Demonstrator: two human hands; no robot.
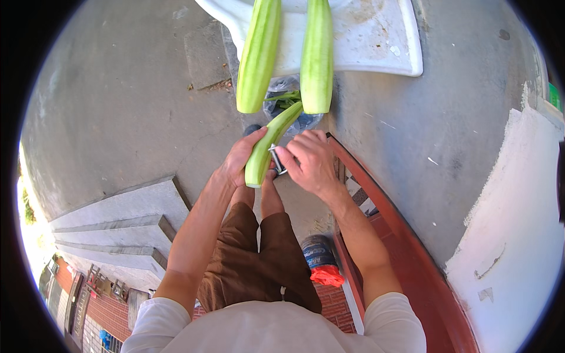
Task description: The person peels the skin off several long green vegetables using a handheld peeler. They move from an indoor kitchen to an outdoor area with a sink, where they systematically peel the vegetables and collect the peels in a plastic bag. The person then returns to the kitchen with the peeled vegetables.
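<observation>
My left hand [239, 159] grips a pale green, long gourd [282, 121] from its left side, with the cut end towards me. In my right hand [310, 159] is a metal vegetable peeler [276, 159], its head close against the gourd's right side; whether the blade touches cannot be told. Two larger peeled gourds [259, 57] [317, 61] lie side by side ahead, their near ends jutting over the edge of a white basin [375, 48]. Below them stands a clear plastic bag [312, 120] with green peelings [284, 99] inside, partly hidden by the gourds.
Concrete steps [132, 207] are at the left. A red-framed door or panel [397, 247] runs along my right, near a white-patched wall [507, 220]. A blue container [318, 252] with a red plastic bag [327, 276] stands by my right leg.
</observation>
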